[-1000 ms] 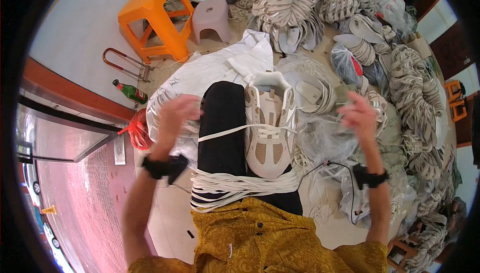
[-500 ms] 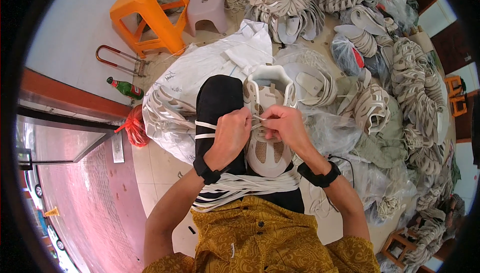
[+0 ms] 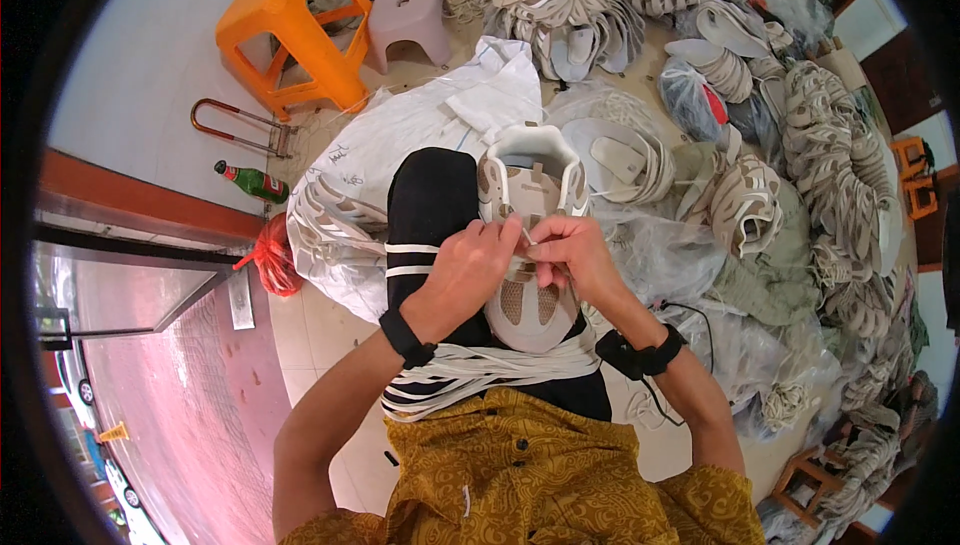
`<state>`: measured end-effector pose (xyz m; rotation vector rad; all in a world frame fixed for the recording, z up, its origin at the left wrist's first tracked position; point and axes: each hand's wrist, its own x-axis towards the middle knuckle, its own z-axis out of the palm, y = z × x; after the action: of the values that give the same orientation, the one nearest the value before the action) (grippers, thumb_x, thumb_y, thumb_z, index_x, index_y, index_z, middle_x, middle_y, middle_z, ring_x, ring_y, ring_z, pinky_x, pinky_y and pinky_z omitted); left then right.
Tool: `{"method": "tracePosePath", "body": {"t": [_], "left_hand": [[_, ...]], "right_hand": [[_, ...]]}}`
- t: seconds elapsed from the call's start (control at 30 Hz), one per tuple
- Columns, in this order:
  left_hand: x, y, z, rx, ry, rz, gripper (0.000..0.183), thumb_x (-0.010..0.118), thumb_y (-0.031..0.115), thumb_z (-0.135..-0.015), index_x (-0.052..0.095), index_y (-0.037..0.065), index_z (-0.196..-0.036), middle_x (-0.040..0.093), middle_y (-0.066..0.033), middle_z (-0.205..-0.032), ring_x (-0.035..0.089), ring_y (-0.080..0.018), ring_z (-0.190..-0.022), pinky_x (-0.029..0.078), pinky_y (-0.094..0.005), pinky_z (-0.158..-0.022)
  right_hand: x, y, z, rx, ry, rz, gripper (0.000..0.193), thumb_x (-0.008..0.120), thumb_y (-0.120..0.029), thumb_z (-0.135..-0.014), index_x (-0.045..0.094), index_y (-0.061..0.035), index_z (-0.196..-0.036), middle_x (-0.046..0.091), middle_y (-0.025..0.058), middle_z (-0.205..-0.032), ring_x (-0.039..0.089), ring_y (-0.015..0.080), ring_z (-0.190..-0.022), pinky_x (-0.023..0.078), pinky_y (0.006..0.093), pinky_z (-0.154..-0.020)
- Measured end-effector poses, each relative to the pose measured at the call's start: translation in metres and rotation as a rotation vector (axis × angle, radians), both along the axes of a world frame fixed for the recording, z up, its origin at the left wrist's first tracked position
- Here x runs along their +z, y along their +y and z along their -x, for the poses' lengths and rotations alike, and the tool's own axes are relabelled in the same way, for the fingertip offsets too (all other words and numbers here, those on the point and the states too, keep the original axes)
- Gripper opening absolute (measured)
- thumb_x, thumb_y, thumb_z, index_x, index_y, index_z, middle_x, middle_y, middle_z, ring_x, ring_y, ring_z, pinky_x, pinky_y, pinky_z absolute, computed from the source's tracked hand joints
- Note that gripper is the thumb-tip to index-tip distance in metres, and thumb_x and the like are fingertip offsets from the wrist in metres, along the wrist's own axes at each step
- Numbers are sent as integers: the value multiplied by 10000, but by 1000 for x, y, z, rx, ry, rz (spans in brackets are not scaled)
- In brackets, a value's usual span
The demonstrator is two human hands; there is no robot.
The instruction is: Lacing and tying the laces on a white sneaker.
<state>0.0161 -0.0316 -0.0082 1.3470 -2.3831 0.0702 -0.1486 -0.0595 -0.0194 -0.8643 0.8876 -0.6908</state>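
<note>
On my lap rests a beige and white shoe upper [image 3: 537, 315], its collar facing away from me and its toe toward me. My left hand [image 3: 477, 263] is closed over the upper's left eyelet side, fingertips pinching a white shoelace. From the other side my right hand [image 3: 573, 257] pinches the same shoelace [image 3: 528, 235], the fingertips of both hands almost meeting above the tongue. The lower eyelets are partly hidden under my fingers. A bundle of white laces [image 3: 490, 377] lies across my lap, and two more strands cross the black cloth [image 3: 432, 195] on my left leg.
A white woven sack [image 3: 440, 110] spreads ahead, with shoe uppers [image 3: 335, 215] at its left. Stacks of uppers [image 3: 830, 160] line the right side, beside plastic bags [image 3: 665, 255]. An orange stool [image 3: 300, 30], a grey stool [image 3: 408, 20] and a green bottle [image 3: 252, 182] stand left.
My left hand has moved slightly right, closer to my right hand over the eyelets. Both hands still pinch the lace, and the view has shifted a little.
</note>
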Motion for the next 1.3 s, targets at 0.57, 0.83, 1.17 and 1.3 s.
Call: {"method": "tracePosePath", "body": {"t": [0.57,0.83,1.17,1.3], "left_hand": [[37,-64,13,121,-176,-1056,192,509,107,-648,585,-63,-601,593,-246,-697,614,-339,-699,497,-370,-633],[37,-57,14,-210,-482,-709,147,554,101,-671,619,-31,-659,590,-221,-675,607,-351,-687,493,-407,-609],[27,-33,30,-332,-324,-90,86,547,109,-693,570,34,-729,579,-111,-663,569,-272,-650,418,-349,-596],[14,-40,37,-8,-106,-409,93,530,95,-725,589,26,-745,581,-165,-688,577,-323,-674,436,-404,-604]], "right_hand": [[-20,7,38,-150,489,705,78,598,-48,-715,612,26,-736,572,51,-633,498,87,-548,394,223,-510],[-27,5,29,-190,580,1085,102,618,-109,-704,563,-26,-683,540,101,-613,551,253,-554,434,333,-502],[-33,3,32,-231,886,1431,146,609,-80,-653,472,-48,-615,440,76,-553,520,240,-498,425,330,-439],[-36,-1,28,-242,867,1539,158,603,-76,-636,452,-59,-593,417,65,-539,506,227,-476,420,321,-424]]}}
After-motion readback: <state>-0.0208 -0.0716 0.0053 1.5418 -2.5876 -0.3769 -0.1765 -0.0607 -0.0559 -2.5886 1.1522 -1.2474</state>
